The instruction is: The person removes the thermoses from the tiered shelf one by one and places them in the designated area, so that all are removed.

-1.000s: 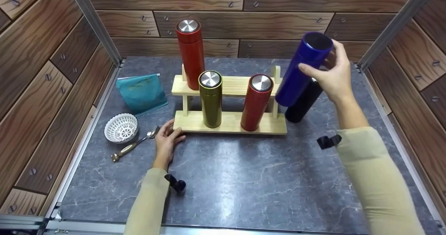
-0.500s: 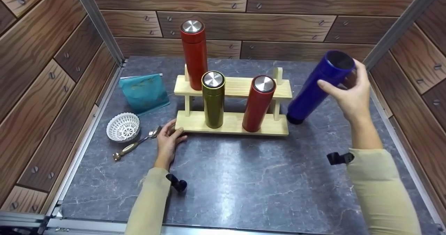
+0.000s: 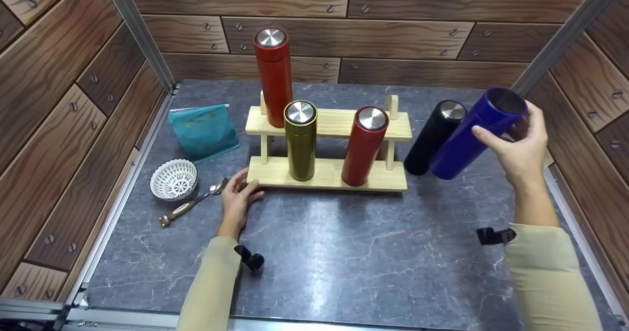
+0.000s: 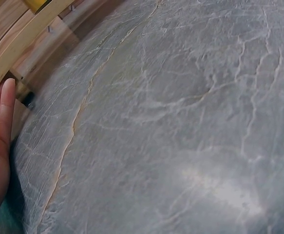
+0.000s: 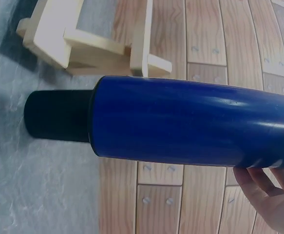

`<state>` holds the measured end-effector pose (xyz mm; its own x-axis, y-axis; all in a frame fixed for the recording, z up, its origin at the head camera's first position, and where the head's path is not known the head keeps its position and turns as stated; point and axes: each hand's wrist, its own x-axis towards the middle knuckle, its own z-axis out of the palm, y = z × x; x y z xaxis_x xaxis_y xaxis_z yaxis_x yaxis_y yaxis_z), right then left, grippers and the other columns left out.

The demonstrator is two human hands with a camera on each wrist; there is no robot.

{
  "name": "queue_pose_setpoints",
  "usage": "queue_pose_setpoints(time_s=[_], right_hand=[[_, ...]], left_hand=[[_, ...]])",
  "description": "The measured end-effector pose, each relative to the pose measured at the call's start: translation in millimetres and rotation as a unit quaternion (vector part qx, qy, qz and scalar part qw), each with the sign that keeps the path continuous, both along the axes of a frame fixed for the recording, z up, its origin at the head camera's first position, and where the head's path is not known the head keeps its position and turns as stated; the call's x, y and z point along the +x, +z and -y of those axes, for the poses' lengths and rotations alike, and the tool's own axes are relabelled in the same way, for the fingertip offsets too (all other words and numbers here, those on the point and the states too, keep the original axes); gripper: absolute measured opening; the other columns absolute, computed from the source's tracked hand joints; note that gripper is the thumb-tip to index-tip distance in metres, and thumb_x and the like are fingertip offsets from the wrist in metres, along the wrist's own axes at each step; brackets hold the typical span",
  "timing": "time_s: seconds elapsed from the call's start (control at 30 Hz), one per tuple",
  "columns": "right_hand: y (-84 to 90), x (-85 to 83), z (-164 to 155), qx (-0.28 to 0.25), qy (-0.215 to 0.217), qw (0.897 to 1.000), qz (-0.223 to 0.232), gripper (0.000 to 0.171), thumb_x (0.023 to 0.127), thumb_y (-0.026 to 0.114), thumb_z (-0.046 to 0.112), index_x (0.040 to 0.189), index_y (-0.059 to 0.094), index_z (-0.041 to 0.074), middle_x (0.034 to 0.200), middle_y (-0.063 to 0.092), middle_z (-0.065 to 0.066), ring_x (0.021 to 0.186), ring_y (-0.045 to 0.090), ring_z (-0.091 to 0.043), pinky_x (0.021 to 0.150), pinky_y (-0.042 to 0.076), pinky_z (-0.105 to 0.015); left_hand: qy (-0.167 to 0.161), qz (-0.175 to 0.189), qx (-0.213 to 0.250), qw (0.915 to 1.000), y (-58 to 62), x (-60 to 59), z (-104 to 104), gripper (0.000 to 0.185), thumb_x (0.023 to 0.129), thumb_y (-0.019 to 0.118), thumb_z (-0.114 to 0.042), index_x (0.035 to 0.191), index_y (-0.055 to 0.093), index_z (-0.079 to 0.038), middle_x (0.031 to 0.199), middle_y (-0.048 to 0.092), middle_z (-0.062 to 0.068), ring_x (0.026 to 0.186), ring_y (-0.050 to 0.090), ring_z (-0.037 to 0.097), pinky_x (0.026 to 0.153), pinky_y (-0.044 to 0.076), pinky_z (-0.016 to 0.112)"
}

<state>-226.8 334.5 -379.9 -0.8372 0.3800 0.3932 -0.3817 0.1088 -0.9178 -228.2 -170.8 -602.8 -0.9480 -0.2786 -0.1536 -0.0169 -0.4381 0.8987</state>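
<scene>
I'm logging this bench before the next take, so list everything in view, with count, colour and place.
Blue flask: 1, blue, tilted, held right of the rack.
Black flask: 1, black with steel cap, on the tabletop right of the rack.
Red flasks: 2, red; one on the upper shelf at the left, one on the lower shelf at the right.
Olive flask: 1, olive green, lower shelf.
Rack: 1, pale wood, centre.
Pouch: 1, teal, left of the rack.
Basket: 1, white, left.
Spoon: 1, beside the basket.
Tabletop: 1, grey marble.
Left hand: touches the rack's lower left corner.
Right hand: grips the blue flask near its top.
</scene>
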Motion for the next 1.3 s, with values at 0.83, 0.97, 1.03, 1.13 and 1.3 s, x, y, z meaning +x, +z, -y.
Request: queue_pose_setpoints(time_s=[0.83, 0.97, 1.03, 1.13, 1.3], right_hand=[[-58.9, -35.2, -34.1, 0.078, -0.085, 0.991, 0.071, 0.074, 0.064, 0.083, 0.003, 0.127, 0.048, 0.018, 0.109, 0.054, -0.002, 0.091, 0.053, -0.014, 0.076, 0.045, -0.024], [-58.7, -34.4, -27.2, 0.081, -0.087, 0.991, 0.069, 0.073, 0.065, 0.083, 0.005, 0.127, 0.046, 0.015, 0.109, 0.052, 0.000, 0.093, 0.051, -0.012, 0.079, 0.044, -0.024], [-59.7, -33.9, -25.4, 0.082, -0.091, 0.990, 0.074, 0.073, 0.065, 0.083, 0.006, 0.127, 0.045, 0.013, 0.109, 0.051, 0.001, 0.093, 0.049, -0.011, 0.080, 0.043, -0.024], [-67.0, -37.3, -27.7, 0.078, -0.092, 0.989, 0.081, 0.073, 0.065, 0.083, 0.005, 0.127, 0.043, 0.012, 0.109, 0.049, -0.001, 0.094, 0.048, -0.011, 0.081, 0.043, -0.024], [-83.0, -46.5, -34.7, 0.086, -0.099, 0.987, 0.094, 0.076, 0.066, 0.084, 0.008, 0.128, 0.041, 0.014, 0.111, 0.047, 0.001, 0.098, 0.046, -0.011, 0.085, 0.042, -0.025]], left_hand=[[0.005, -0.006, 0.002, 1.0000, 0.6, 1.8, -0.8, 0.050, 0.079, 0.069, 0.005, 0.126, 0.054, -0.004, 0.111, 0.055, 0.018, 0.080, 0.063, 0.023, 0.066, 0.059, 0.041], [0.008, -0.005, 0.004, 1.0000, 0.1, 0.8, -1.5, 0.050, 0.079, 0.069, 0.005, 0.125, 0.054, -0.003, 0.112, 0.056, 0.018, 0.081, 0.063, 0.024, 0.065, 0.059, 0.041], [0.009, -0.005, 0.006, 0.9999, 0.0, 0.4, -1.9, 0.049, 0.079, 0.069, 0.006, 0.125, 0.055, -0.003, 0.113, 0.056, 0.019, 0.081, 0.063, 0.025, 0.065, 0.059, 0.041], [0.011, -0.005, 0.006, 0.9999, -0.1, 0.3, -2.4, 0.048, 0.079, 0.069, 0.006, 0.124, 0.056, -0.003, 0.112, 0.057, 0.018, 0.081, 0.064, 0.024, 0.064, 0.059, 0.039], [0.016, -0.003, 0.001, 0.9999, -0.1, 0.7, -2.6, 0.048, 0.078, 0.070, 0.005, 0.123, 0.057, -0.004, 0.111, 0.058, 0.018, 0.078, 0.064, 0.023, 0.059, 0.059, 0.035]])
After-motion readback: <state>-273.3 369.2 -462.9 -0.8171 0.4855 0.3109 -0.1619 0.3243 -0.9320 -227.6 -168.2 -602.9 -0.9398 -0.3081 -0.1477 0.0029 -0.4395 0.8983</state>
